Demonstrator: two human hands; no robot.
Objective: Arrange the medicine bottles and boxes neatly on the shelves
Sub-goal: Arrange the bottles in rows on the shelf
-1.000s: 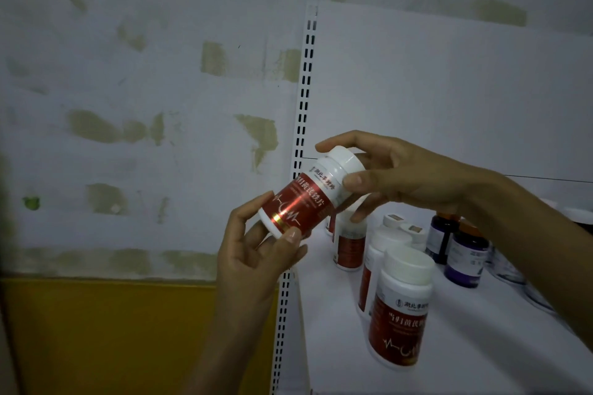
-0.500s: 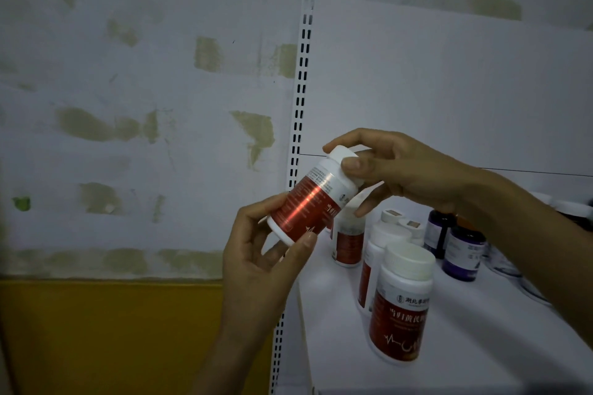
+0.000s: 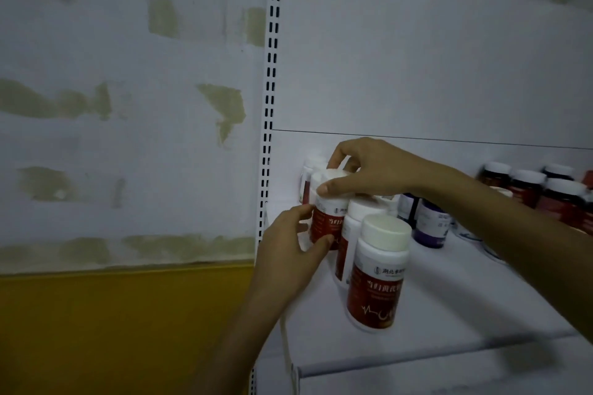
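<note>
At the left end of the shelf (image 3: 449, 298), your right hand (image 3: 369, 170) grips the cap (image 3: 330, 178) of an upright red-labelled bottle (image 3: 327, 221) while your left hand (image 3: 288, 250) pinches its body.

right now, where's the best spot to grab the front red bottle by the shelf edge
Take the front red bottle by its white cap from above, or round its body from the right: it stands upright, the cap is clear, and another bottle crowds its back left.

Left hand (image 3: 285, 253) grips bottle (image 3: 325, 221) side — right hand (image 3: 372, 170) pinches its cap from above
</note>
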